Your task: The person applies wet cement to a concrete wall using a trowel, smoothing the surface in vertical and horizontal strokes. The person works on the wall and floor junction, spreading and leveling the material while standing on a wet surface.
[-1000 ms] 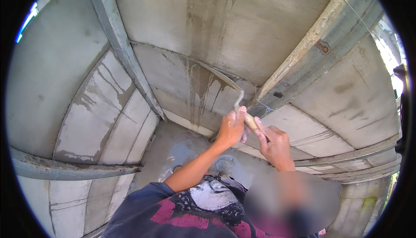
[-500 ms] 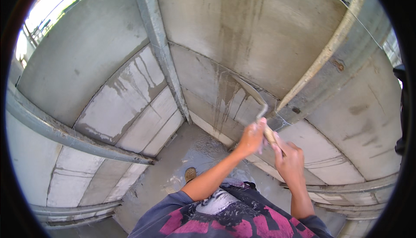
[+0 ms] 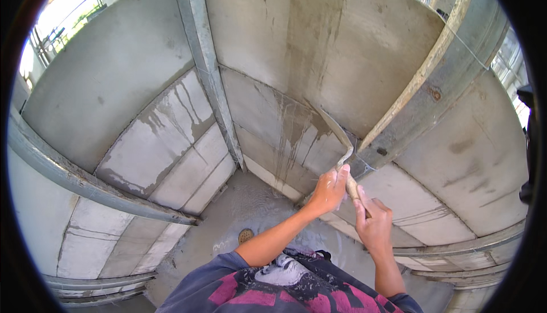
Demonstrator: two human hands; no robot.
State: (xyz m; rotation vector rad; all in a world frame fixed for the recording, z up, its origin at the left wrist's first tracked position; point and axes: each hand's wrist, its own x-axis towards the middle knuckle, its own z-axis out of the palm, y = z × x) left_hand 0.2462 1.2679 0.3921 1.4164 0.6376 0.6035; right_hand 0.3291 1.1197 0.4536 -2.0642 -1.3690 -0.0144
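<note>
A long-bladed trowel (image 3: 337, 131) with a pale handle is held in both my hands, its thin blade seen nearly edge-on. My left hand (image 3: 329, 191) grips it near the bent neck, the thumb up along the neck. Lower down, my right hand (image 3: 374, 221) is wrapped round the handle. The blade lies along the dark joint between a large upper wall panel (image 3: 376, 56) and the paler blocks (image 3: 256, 97) below; whether it touches them I cannot tell. Dark wet streaks run down the wall beside the blade.
A steel post (image 3: 208, 56) stands at the wall corner, and another steel post (image 3: 424, 105) with a rough pale edge and thin wire rises right of the trowel. On the left a steel rail (image 3: 102, 185) crosses the blocks. The grey floor (image 3: 242, 196) looks wet; my shoe (image 3: 245, 235) shows there.
Both hands keep their grip on the trowel, which turns slightly beside the joint. The whole view has shifted a little, and less of my shoe shows.
</note>
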